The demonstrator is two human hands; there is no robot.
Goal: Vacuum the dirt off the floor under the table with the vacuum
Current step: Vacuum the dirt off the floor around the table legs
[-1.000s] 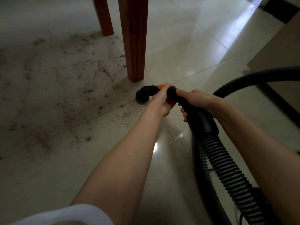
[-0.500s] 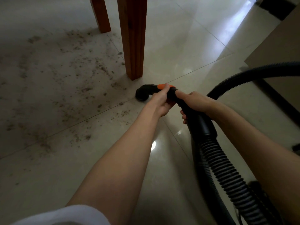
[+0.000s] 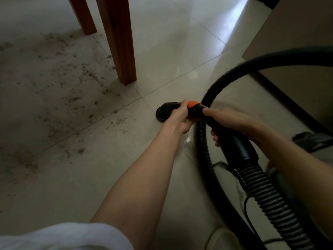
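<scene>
Hose (image 3: 270,197): ribbed, black, runs up to the handle.
Right hand (image 3: 232,121): fingers wrapped around the black handle.
Left hand (image 3: 181,117): grasps the tube at the orange collar (image 3: 193,104).
Nozzle (image 3: 164,111): on the pale floor (image 3: 180,51).
Dirt (image 3: 72,83): scattered left, beside the table leg (image 3: 119,42).

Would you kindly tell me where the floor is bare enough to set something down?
Free: the shiny tiles right of the table leg, up to the hose loop. Crowded: dirt covers the floor left of that leg; hose coils fill the floor by both hands.
</scene>
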